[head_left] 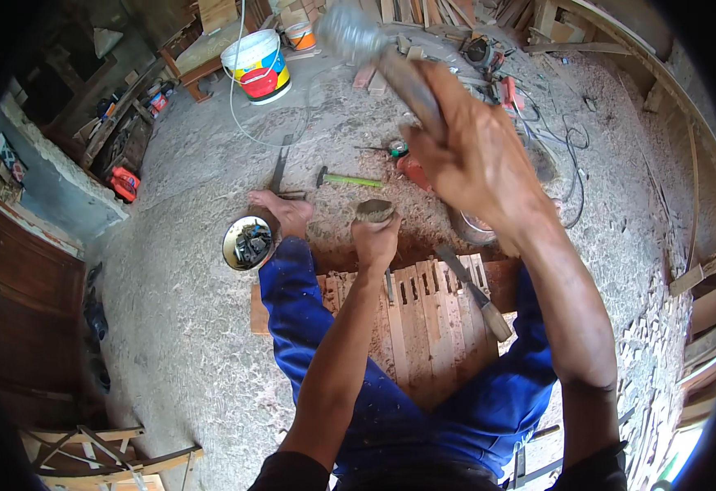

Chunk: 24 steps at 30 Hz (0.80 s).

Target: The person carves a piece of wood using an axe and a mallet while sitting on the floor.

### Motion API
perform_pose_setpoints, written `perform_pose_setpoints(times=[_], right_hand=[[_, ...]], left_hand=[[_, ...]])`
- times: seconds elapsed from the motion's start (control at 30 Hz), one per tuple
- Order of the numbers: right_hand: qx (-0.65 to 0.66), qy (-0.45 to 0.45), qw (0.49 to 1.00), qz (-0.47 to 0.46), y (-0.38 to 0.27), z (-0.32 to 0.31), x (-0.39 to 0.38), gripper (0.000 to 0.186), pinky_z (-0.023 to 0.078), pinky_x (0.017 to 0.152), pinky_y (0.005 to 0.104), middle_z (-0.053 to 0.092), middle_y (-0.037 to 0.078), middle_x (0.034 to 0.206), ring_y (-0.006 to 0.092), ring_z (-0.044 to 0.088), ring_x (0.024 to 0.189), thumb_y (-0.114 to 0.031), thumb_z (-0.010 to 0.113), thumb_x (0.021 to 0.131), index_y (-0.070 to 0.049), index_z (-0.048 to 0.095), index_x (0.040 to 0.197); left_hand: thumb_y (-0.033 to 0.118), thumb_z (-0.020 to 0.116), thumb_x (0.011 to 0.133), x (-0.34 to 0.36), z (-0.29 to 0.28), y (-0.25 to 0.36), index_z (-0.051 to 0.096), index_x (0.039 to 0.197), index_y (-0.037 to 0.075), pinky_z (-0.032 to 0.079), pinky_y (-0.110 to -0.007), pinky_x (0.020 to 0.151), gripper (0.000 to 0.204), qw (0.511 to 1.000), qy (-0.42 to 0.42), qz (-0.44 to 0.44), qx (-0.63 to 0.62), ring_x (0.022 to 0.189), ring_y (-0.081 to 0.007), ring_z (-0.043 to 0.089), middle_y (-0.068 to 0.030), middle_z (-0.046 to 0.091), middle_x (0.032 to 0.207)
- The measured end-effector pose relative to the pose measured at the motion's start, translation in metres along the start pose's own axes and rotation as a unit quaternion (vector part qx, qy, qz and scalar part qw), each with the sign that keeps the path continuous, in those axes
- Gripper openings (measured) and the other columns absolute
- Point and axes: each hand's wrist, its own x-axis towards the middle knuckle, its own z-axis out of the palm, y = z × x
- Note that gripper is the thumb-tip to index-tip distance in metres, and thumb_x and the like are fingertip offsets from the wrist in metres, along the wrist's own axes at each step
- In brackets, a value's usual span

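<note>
My right hand (485,159) is raised, closed round the handle of a mallet (411,90) whose pale grey head is blurred. Below and to the left, my left hand (374,241) grips a chisel (374,210) upright by its handle. The worn, frayed top of that handle faces up, and its blade is mostly hidden under the hand. Between my legs lie several wooden strips (423,319) side by side, with dark slots cut near their far ends. A second chisel (489,315) with a wooden handle rests across the strips on the right.
A bowl of small metal parts (249,244) stands by my left foot. Ahead lie a hammer with a green handle (354,179), a metal square (281,168) and a red power tool (413,173). Farther off are a paint bucket (259,69) and cables (575,147). Wood chips cover the floor.
</note>
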Motion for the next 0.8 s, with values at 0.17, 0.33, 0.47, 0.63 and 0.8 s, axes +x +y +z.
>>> perform_pose_setpoints(times=[0.17,0.33,0.47,0.63,0.8], right_hand=[[-0.261,-0.275,0.923,-0.061,0.039,0.074,-0.037,0.058,0.058,0.075,0.0491,0.069,0.025,0.082,0.0370,0.072,0.079,-0.004,0.065,0.078,0.004,0.042,0.131],[-0.048,-0.368,0.927,0.047,0.048,0.065,-0.063,0.055,0.056,0.077,0.0500,0.069,0.027,0.085,0.0397,0.070,0.085,-0.005,0.064,0.078,-0.001,0.047,0.130],[0.014,-0.240,0.970,0.041,0.083,0.070,-0.130,0.054,0.057,0.070,0.0501,0.069,0.023,0.089,0.0413,0.069,0.077,-0.007,0.063,0.080,-0.006,0.048,0.131],[-0.101,-0.325,0.940,-0.006,0.120,0.095,-0.209,0.058,0.056,0.061,0.0515,0.069,0.020,0.087,0.0396,0.070,0.074,-0.014,0.062,0.084,-0.010,0.043,0.138],[-0.118,-0.473,0.859,-0.160,0.140,0.119,-0.280,0.038,0.058,0.058,0.0469,0.067,0.010,0.090,0.0313,0.071,0.071,-0.026,0.058,0.091,-0.024,0.048,0.127]], left_hand=[[-0.002,0.072,0.081,-0.015,-0.022,0.018,0.068,0.090,-0.002,0.052,-0.031,0.072,0.010,1.000,-0.013,0.014,0.011,0.078,-0.0158,0.066,-0.0071,0.072,0.087],[0.002,0.073,0.082,-0.052,-0.030,0.053,0.066,0.093,0.001,0.053,-0.032,0.073,0.013,0.968,-0.068,0.164,0.179,0.080,-0.0171,0.066,-0.0081,0.070,0.092],[0.008,0.076,0.080,-0.153,-0.049,0.060,0.061,0.083,0.011,0.052,-0.037,0.061,0.015,0.972,-0.130,0.167,0.103,0.070,-0.0228,0.062,-0.0063,0.062,0.072],[0.000,0.082,0.074,-0.185,-0.082,0.067,0.062,0.079,0.013,0.052,-0.033,0.052,0.024,0.890,-0.271,0.366,-0.011,0.062,-0.0212,0.064,-0.0043,0.063,0.070],[0.002,0.082,0.077,-0.108,-0.099,0.155,0.062,0.084,0.009,0.050,-0.029,0.051,0.022,0.876,0.054,0.445,0.179,0.057,-0.0164,0.063,-0.0031,0.065,0.072]])
